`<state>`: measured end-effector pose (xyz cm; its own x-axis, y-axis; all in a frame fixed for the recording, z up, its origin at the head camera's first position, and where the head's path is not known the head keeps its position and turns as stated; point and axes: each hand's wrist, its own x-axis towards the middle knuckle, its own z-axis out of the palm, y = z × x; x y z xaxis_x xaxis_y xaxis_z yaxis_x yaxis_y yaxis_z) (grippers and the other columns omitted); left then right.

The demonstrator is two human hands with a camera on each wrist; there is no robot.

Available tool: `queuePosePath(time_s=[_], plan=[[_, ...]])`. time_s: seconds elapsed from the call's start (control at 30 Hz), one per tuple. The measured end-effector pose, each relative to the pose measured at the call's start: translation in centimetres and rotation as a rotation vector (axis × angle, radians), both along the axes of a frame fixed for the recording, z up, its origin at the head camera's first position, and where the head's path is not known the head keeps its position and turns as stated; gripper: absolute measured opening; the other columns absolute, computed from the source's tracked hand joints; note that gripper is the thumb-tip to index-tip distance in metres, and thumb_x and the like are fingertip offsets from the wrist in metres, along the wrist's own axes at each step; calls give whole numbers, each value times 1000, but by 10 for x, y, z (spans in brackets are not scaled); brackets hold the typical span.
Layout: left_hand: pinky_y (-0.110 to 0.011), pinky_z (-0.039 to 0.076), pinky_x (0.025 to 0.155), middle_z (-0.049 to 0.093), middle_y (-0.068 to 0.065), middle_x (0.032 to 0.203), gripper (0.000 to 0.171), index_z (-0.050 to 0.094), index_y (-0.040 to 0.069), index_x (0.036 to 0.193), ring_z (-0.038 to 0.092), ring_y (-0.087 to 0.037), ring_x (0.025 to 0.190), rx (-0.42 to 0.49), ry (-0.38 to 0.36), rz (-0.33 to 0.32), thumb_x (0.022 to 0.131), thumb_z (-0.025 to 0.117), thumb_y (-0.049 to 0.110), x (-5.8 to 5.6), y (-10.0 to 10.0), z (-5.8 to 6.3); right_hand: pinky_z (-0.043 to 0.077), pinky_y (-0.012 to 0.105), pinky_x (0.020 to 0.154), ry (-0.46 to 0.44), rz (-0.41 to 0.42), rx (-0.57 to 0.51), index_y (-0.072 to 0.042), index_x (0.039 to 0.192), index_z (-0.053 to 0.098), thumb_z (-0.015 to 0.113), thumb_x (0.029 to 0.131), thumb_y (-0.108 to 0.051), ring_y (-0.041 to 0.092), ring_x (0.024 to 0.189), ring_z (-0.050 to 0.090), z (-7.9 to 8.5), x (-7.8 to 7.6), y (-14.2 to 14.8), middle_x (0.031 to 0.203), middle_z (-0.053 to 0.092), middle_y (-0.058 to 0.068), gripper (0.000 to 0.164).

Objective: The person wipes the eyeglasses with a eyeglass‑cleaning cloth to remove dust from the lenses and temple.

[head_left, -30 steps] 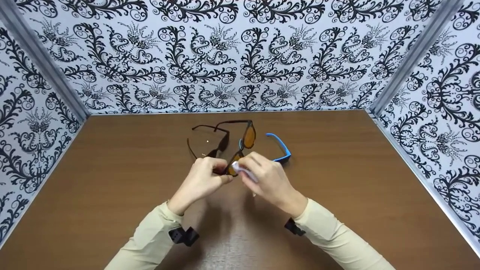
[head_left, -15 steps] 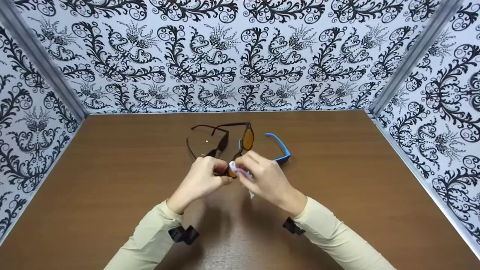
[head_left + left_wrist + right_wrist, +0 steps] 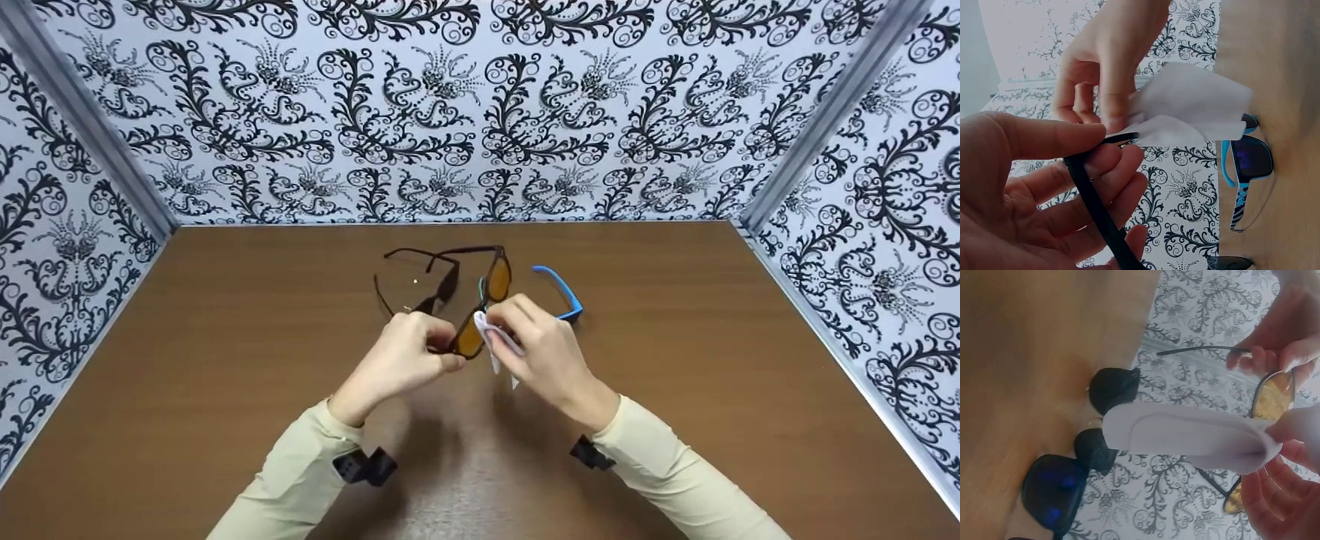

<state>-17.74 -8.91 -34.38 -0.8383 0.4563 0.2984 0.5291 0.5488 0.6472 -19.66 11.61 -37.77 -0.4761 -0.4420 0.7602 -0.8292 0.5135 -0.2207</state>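
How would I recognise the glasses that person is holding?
Find the brown table below the patterned wall. Above it, the person's left grip holds dark-framed glasses. Their amber lenses set them apart from the black sunglasses and blue-trimmed sunglasses nearby, both dark-lensed.

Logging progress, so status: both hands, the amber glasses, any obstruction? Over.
Left hand grips amber-lensed glasses. Right hand pinches white cloth near one lens, contact unclear. Dark-framed sunglasses, blue-armed sunglasses on table beyond, not between hands.
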Motion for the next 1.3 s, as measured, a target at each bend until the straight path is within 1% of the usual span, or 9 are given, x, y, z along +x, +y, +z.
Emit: queuePosePath(time_s=[0.17,0.27,0.4,0.53,0.63,0.8,0.97,1.13,1.3], plan=[[-22,33,49,46,12,55,18,60,10,62,40,-3,51,7,25,3,72,74,6,0,4,-2,53,24,65,33,77,4,-6,96,64,71,84,-4,16,76,61,6,5,-8,90,60,4,14],[-22,34,48,48,12,55,14,63,9,63,40,-3,50,12,69,10,71,73,4,-1,6,-5,54,25,69,78,132,42,-6,96,65,72,82,-3,16,81,61,6,8,-11,92,61,4,16],[-21,31,46,43,13,53,20,57,11,59,38,-3,49,4,104,12,70,71,3,-1,4,-5,54,26,70,111,178,92,-7,97,66,73,81,-2,17,84,60,5,10,-11,94,61,5,18],[-22,34,49,49,13,55,19,61,12,62,41,-4,52,12,40,0,73,74,4,1,-1,-2,53,28,68,112,144,110,-8,97,66,72,80,-2,17,81,60,1,7,-6,93,62,3,19],[-23,35,50,51,11,56,18,61,12,64,42,-6,53,18,-1,-8,75,74,6,2,-5,0,53,27,67,87,106,76,-7,95,65,73,80,-2,15,78,60,-3,4,0,90,61,2,17],[-23,34,51,48,11,55,21,59,12,63,41,-5,52,17,-5,-26,76,74,7,3,-7,-1,54,23,64,11,71,-26,-5,94,64,74,81,-1,15,75,62,-4,0,11,89,62,3,17],[-22,34,52,47,13,55,21,58,12,62,41,-4,52,14,-9,-33,75,74,6,5,-8,-3,55,26,62,-75,35,-95,-2,94,64,72,82,3,15,75,61,3,-5,25,91,62,7,16],[-22,26,51,33,14,53,32,47,14,56,33,-4,51,3,7,-40,74,72,4,7,-8,-4,54,30,59,-250,32,-161,0,95,63,69,84,4,14,73,59,7,-14,39,86,62,5,13],[-21,26,51,34,14,52,29,49,13,56,34,-4,51,-20,15,-75,72,71,3,9,-6,-6,52,28,60,-372,-3,-239,0,93,63,68,84,6,14,73,59,8,-23,48,83,62,2,12]])
